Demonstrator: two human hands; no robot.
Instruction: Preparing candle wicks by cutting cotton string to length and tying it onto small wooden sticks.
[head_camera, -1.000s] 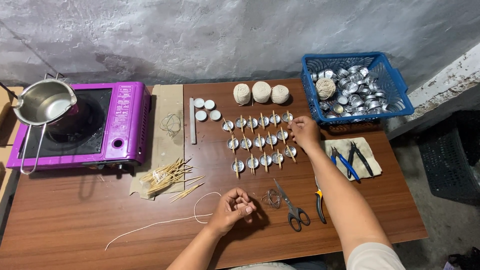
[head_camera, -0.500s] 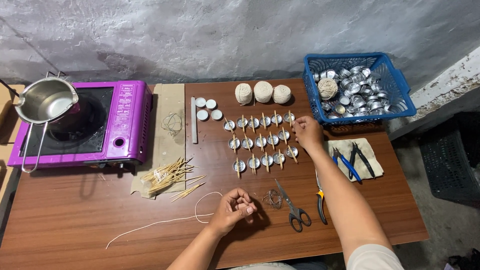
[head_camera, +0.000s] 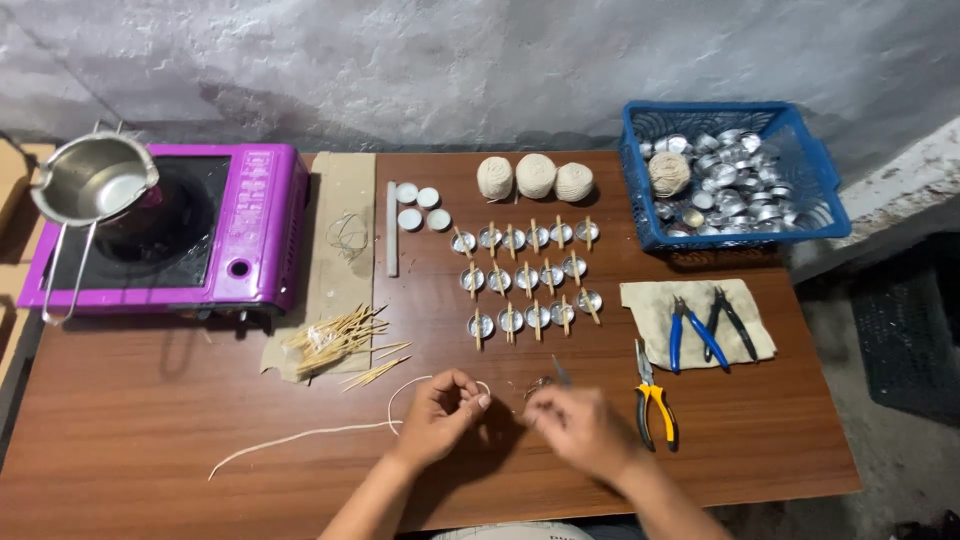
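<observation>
My left hand (head_camera: 440, 412) is near the front edge of the brown table (head_camera: 150, 470), its fingers pinched on the end of a white wick string (head_camera: 300, 437) that trails off to the left. Just right of it, my blurred right hand (head_camera: 578, 428) points its fingertips toward the left hand. It covers most of a pair of scissors, and only a blade tip (head_camera: 560, 372) shows. A small metal piece (head_camera: 537, 385) lies between the hands. Behind them stand three rows of small metal cups (head_camera: 528, 280), each with a stick across it.
A purple stove (head_camera: 250, 230) with a steel pot (head_camera: 95, 180) is at the back left. Wooden sticks (head_camera: 335, 340) lie on paper. Three twine balls (head_camera: 536, 175), white discs (head_camera: 418, 205), a blue basket (head_camera: 740, 238) of cups, yellow pliers (head_camera: 655, 400) and pliers on a cloth (head_camera: 650, 310) surround them.
My right hand has come back from the far right end of the cup rows to the table front beside my left hand. The left hand has stayed on the string.
</observation>
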